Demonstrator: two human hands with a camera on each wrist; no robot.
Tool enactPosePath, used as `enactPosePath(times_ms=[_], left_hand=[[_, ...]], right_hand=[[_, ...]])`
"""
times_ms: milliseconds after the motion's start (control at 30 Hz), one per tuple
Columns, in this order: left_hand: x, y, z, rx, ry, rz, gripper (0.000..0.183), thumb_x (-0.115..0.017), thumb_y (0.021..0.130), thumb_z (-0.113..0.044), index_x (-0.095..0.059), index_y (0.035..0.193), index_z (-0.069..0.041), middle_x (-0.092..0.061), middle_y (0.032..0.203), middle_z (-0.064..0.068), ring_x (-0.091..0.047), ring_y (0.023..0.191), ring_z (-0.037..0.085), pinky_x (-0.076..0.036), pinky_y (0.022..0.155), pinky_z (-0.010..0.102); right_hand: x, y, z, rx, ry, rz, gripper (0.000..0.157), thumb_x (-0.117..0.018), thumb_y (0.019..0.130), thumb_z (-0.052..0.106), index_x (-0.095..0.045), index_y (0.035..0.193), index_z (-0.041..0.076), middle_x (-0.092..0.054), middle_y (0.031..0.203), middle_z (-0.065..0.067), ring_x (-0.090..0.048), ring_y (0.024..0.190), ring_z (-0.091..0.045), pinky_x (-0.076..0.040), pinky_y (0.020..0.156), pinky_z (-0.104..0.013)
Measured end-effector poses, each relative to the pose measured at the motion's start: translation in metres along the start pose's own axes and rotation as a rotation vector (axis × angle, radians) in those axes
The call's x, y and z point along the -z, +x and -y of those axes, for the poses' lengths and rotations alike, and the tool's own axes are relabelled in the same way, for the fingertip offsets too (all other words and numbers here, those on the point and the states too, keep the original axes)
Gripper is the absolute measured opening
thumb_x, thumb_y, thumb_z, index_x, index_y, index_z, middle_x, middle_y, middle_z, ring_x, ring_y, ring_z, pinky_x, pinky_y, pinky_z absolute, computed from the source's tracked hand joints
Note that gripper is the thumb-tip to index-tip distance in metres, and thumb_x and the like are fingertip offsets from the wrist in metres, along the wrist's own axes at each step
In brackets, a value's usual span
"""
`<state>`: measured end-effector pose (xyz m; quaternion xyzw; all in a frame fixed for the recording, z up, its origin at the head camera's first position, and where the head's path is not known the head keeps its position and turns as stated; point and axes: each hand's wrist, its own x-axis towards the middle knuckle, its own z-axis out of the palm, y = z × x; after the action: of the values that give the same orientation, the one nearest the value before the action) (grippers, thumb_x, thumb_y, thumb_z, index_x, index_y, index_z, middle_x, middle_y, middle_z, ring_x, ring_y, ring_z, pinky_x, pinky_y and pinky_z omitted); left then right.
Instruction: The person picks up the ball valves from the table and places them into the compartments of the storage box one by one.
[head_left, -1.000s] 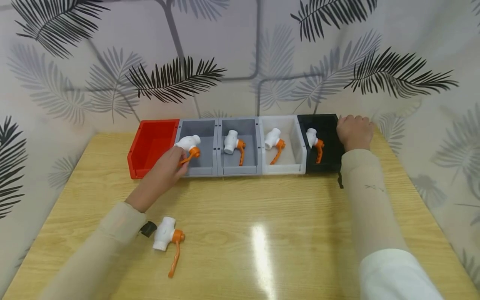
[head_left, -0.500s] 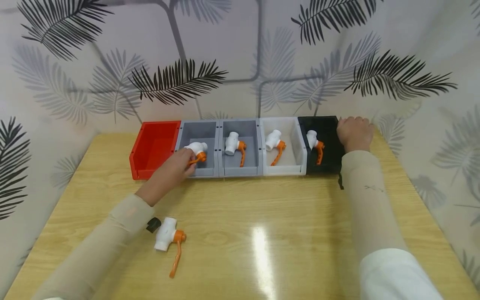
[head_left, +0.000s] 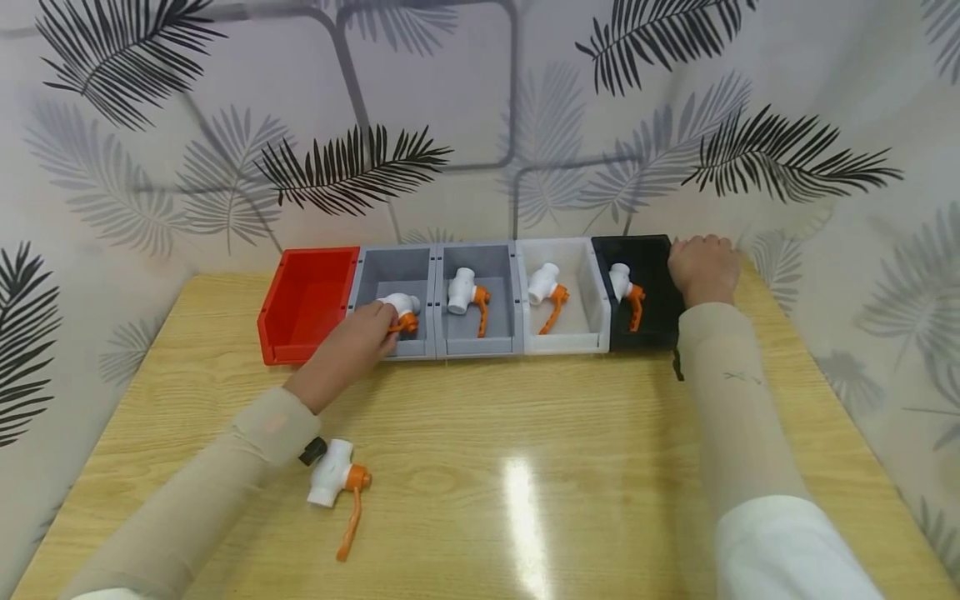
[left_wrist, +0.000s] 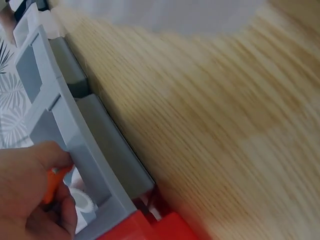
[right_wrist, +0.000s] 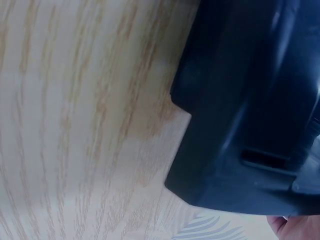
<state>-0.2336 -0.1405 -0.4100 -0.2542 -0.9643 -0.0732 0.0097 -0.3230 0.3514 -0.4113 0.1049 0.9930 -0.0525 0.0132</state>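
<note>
My left hand reaches into the left grey bin and pinches the orange handle of a white ball valve. In the left wrist view, the thumb and fingers close round that orange handle, and the valve's white ribbed end shows below, inside the bin. At the far right of the row, my right hand grips the side rim of the black bin. Mostly the bin's dark wall fills the right wrist view, with a bit of the hand at its lower corner.
Similar valves lie in the other grey bin, the white bin and the black bin. A red bin ends the row at left. Another ball valve lies on the wooden table beside my left sleeve. A leaf-patterned cloth hangs behind.
My left hand has moved slightly right and lowered the ball valve deeper into the left grey bin. The right hand stays on the black bin; the view has tipped slightly.
</note>
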Motion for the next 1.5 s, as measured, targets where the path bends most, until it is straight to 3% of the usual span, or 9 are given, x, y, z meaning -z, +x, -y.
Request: enactPosePath(times_ms=[333, 667, 967, 1267, 1500], left_hand=[[0.001, 0.005, -0.008, 0.064, 0.055, 0.026, 0.029, -0.065, 0.087, -0.017, -0.053, 0.105, 0.001, -0.057, 0.09, 0.013, -0.054, 0.076, 0.023, -0.051, 0.073, 0.035], [0.001, 0.011, -0.014, 0.133, 0.032, 0.045, 0.03, -0.065, 0.086, -0.018, -0.055, 0.106, 0.002, -0.059, 0.09, 0.014, -0.054, 0.073, 0.023, -0.052, 0.07, 0.034], [-0.005, 0.019, -0.015, 0.133, 0.061, 0.028, 0.023, -0.062, 0.088, -0.015, -0.058, 0.101, 0.005, -0.058, 0.085, 0.015, -0.055, 0.07, 0.025, -0.051, 0.064, 0.035], [-0.007, 0.028, -0.012, 0.197, 0.061, 0.094, 0.012, -0.058, 0.089, -0.01, -0.057, 0.093, 0.001, -0.059, 0.082, 0.015, -0.055, 0.069, 0.027, -0.049, 0.062, 0.037], [-0.006, 0.029, -0.015, 0.243, 0.037, 0.147, 0.017, -0.06, 0.089, -0.012, -0.056, 0.097, 0.001, -0.056, 0.087, 0.016, -0.054, 0.073, 0.028, -0.049, 0.065, 0.037]], right_hand=[[-0.003, -0.001, -0.001, 0.008, -0.002, -0.008, 0.061, -0.01, 0.099, 0.028, -0.046, 0.116, -0.018, -0.044, 0.114, -0.033, -0.038, 0.108, -0.049, -0.028, 0.093, -0.061], [-0.003, 0.0, 0.0, 0.012, 0.01, -0.018, 0.057, -0.014, 0.099, 0.027, -0.047, 0.114, -0.018, -0.045, 0.112, -0.033, -0.039, 0.106, -0.049, -0.029, 0.091, -0.062], [-0.004, -0.001, -0.001, 0.016, -0.004, -0.002, 0.058, -0.012, 0.099, 0.028, -0.045, 0.115, -0.017, -0.044, 0.112, -0.033, -0.04, 0.105, -0.049, -0.03, 0.09, -0.062], [-0.001, 0.002, -0.001, 0.024, 0.001, 0.021, 0.058, -0.012, 0.099, 0.028, -0.043, 0.12, -0.016, -0.043, 0.116, -0.034, -0.038, 0.107, -0.049, -0.029, 0.092, -0.062], [0.0, 0.002, -0.001, 0.019, -0.001, 0.026, 0.059, -0.011, 0.099, 0.028, -0.042, 0.12, -0.017, -0.043, 0.115, -0.033, -0.038, 0.107, -0.049, -0.028, 0.092, -0.062]])
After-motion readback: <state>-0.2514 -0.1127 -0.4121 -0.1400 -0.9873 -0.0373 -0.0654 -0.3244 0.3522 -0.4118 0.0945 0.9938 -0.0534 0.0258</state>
